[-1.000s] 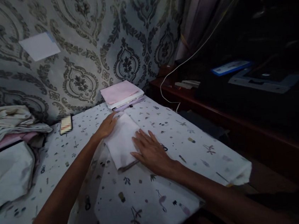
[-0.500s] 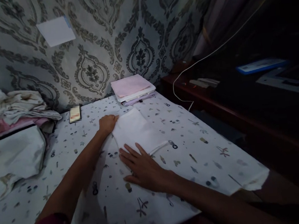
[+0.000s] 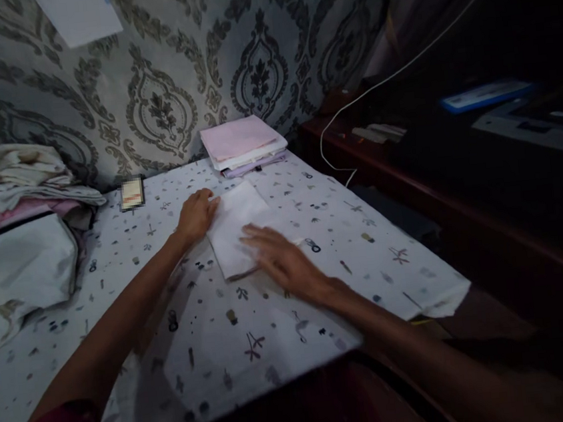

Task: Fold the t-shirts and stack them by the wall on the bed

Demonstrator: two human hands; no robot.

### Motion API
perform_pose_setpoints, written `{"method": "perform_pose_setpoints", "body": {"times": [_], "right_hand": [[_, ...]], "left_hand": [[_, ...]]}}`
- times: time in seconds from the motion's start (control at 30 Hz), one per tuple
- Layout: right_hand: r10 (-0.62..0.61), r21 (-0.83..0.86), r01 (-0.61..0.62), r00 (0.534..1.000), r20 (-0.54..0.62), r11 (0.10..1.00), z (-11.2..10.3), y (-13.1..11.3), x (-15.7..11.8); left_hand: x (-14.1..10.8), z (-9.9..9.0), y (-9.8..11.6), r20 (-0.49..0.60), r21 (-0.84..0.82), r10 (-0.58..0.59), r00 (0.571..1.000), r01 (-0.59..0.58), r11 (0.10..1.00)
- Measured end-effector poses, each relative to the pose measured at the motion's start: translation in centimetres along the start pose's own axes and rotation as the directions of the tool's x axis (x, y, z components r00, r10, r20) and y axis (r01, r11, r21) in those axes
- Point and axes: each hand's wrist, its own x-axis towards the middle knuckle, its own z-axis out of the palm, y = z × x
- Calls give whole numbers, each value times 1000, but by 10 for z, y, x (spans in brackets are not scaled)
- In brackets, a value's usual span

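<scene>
A folded white cloth (image 3: 235, 219) lies flat on the bed sheet in front of me. At its left edge rests my left hand (image 3: 198, 215), its fingers loosely bent and apart, touching the border of the fabric. My right hand (image 3: 281, 258), slightly smeared by motion, is over the cloth's lower right part with fingers stretched out. It covers that corner. Whether the right palm presses on the fabric, I cannot tell.
A stack of folded cloths (image 3: 243, 138), pink on top, stands at the back. A phone-like object (image 3: 131, 194) lies left of it. Rumpled clothes (image 3: 24, 251) are heaped at far left. A white cable (image 3: 374, 87) hangs over the dark red furniture (image 3: 411, 201) at right.
My right hand has moved up from the cloth's lower edge onto its surface. My left hand has loosened from a closed grip at the left corner. The cloth's near right flap now lies flatter.
</scene>
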Motion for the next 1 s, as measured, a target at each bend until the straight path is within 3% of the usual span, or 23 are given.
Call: {"method": "perform_pose_setpoints", "body": {"times": [0.1, 0.23, 0.37, 0.43, 0.5, 0.6, 0.67, 0.73, 0.87, 1.0], "right_hand": [[164, -40, -171, 978, -129, 985, -13, 28, -5], [233, -107, -248, 963, -138, 963, -10, 50, -21], [126, -164, -157, 975, -184, 974, -3, 41, -31], [66, -154, -86, 989, -134, 984, -4, 32, -28], [32, -132, -39, 998, -60, 991, -6, 24, -18], [8, -137, 0, 998, 56, 991, -8, 16, 10], [0, -145, 21, 990, 140, 989, -6, 13, 32], [5, -142, 28, 975, 222, 989, -1, 11, 51], [39, -143, 14, 931, 362, 990, 13, 10, 68], [69, -191, 4, 925, 373, 981, 23, 11, 65]], "left_hand": [[-30, 7, 22, 74, -138, 204, 976, -193, 971], [-52, 21, 43, 207, -143, 275, 939, -249, 958], [-61, 11, 42, 122, -234, 300, 946, -266, 935], [-77, -3, 41, 2, -269, 302, 953, -291, 918], [-104, -16, 42, -41, -208, 309, 950, -310, 928], [-149, -24, 50, 170, -24, 366, 915, -368, 930], [-170, -23, 57, 329, 77, 333, 884, -377, 923], [-179, -19, 66, 410, 158, 249, 877, -337, 928], [-174, -16, 83, 430, 232, 91, 898, -207, 950], [-168, -21, 92, 449, 274, 31, 893, -171, 946]]}}
